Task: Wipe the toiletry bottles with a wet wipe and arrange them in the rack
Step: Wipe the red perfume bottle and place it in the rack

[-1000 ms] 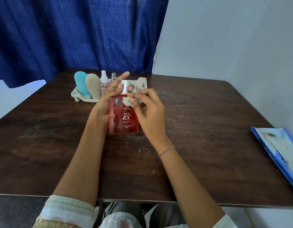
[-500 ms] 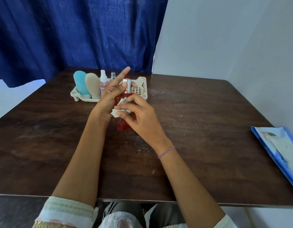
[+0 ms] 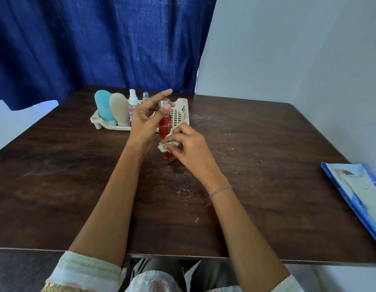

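A red perfume bottle with a silver cap stands edge-on above the dark wooden table. My left hand holds it near the cap between thumb and fingers, with the index finger stretched out. My right hand pinches a crumpled white wet wipe against the bottle's lower part. Behind them sits the cream plastic rack, holding a blue tube, a beige tube, a small clear spray bottle and a small silver-capped bottle.
A blue wet-wipe pack lies at the table's right edge. A blue curtain hangs behind the table and a pale wall stands to the right. My knees show below the front edge.
The red bottle has turned from its labelled front to its narrow edge. My right hand has slid the wipe from near the cap down to the lower part.
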A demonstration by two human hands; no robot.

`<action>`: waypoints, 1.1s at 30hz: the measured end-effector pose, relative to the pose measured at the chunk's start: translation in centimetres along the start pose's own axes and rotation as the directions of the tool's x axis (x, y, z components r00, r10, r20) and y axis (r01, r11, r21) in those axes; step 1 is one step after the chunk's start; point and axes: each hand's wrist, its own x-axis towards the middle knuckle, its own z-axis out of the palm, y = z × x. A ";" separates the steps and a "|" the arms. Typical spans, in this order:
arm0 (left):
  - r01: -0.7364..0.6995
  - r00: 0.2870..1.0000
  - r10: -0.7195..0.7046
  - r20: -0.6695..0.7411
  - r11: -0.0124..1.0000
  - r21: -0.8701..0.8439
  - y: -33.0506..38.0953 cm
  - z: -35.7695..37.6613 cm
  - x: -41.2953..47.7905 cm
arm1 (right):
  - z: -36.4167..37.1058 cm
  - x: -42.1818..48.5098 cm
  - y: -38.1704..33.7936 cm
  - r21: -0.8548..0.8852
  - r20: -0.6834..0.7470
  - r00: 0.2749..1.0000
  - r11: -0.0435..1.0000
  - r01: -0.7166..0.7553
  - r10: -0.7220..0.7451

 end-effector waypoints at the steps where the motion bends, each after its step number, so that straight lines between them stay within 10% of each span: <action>1: -0.015 1.000 0.015 -0.012 0.999 0.035 0.0 0.1 -0.1 | 0.0 0.1 0.1 0.004 0.008 1.000 1.000 -0.014 0.014; 33: -0.048 0.991 0.060 -0.122 0.994 0.101 -0.6 -1.0 0.0 | -0.5 0.2 0.6 -0.021 0.157 0.978 0.990 -0.139 0.140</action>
